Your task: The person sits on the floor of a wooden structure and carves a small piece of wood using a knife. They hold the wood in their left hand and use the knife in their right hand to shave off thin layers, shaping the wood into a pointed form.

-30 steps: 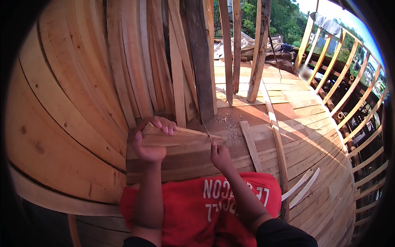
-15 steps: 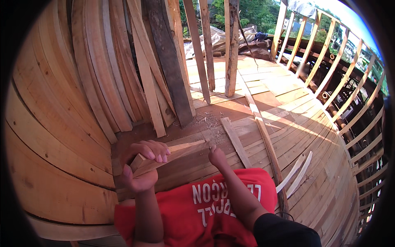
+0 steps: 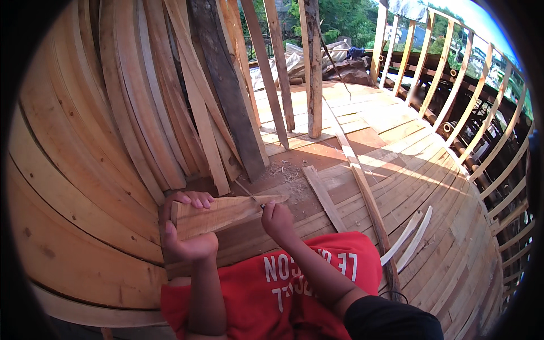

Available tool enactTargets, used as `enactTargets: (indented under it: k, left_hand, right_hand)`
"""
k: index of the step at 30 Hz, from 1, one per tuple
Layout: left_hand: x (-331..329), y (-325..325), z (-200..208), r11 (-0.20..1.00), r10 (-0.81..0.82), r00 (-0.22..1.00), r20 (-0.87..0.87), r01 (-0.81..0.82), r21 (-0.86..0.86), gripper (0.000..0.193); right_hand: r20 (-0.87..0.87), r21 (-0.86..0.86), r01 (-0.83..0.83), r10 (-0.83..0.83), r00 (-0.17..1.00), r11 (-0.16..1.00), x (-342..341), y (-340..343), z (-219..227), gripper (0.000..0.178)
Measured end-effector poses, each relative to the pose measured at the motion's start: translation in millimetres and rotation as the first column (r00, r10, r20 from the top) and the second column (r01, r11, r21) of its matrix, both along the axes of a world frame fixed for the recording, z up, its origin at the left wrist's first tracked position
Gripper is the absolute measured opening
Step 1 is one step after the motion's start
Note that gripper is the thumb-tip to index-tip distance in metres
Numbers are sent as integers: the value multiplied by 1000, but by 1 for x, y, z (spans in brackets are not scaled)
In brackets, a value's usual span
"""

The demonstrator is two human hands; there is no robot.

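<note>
A tapered piece of light wood (image 3: pixel 218 215) slants across in front of me, its broad end to the left and its thin tip to the right. My left hand (image 3: pixel 191 238) is closed round that broad end, fingers over the top edge and thumb side below. Beside the thin end, my right hand (image 3: pixel 277 221) grips a knife (image 3: pixel 247 191) whose handle is mostly hidden in the fist. The long, narrow blade points away to the upper left and crosses the wood's far edge. A red cloth with white lettering (image 3: pixel 272 283) lies over my lap, below both hands.
Wood shavings (image 3: pixel 289 173) litter the plank floor (image 3: pixel 442 243). A short board (image 3: pixel 323 198), a long strip (image 3: pixel 362 181) and two curved pale offcuts (image 3: pixel 413 238) lie to the right. Upright planks (image 3: pixel 136 90) lean at the left wall; slatted railing (image 3: pixel 476 107) lines the right.
My right hand has moved left and toward me, and the knife blade now shows across the wood. The wood has turned, showing more of its broad face.
</note>
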State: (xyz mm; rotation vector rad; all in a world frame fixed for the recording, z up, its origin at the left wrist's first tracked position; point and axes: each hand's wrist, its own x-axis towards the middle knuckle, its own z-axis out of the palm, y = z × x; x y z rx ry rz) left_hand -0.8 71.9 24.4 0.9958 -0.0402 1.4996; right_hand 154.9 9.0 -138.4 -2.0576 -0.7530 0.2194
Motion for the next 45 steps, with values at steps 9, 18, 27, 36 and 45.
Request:
enactTargets:
  k: [9,18,27,36,45]
  left_hand:
    - [0,-19,0,977,-61,992,-114,82,195,49]
    - [7,-11,-4,999,-27,1000,0,27,20,48]
    - [6,-9,-2,969,-103,992,-79,118,218,57]
    - [1,9,-7,988,-99,995,-25,101,117,58]
    - [7,17,-10,996,-86,996,23,86,4,53]
  right_hand:
    - [-61,-169,9,-19,998,986,39,-21,-32,52]
    - [-69,-39,62,-65,996,997,25,-8,-21,56]
    - [-76,-201,-2,-14,997,980,34,-18,3,50]
    - [-43,-142,-118,113,993,983,1,-18,45,46]
    - [-45,-59,-29,26,999,998,22,0,-23,56]
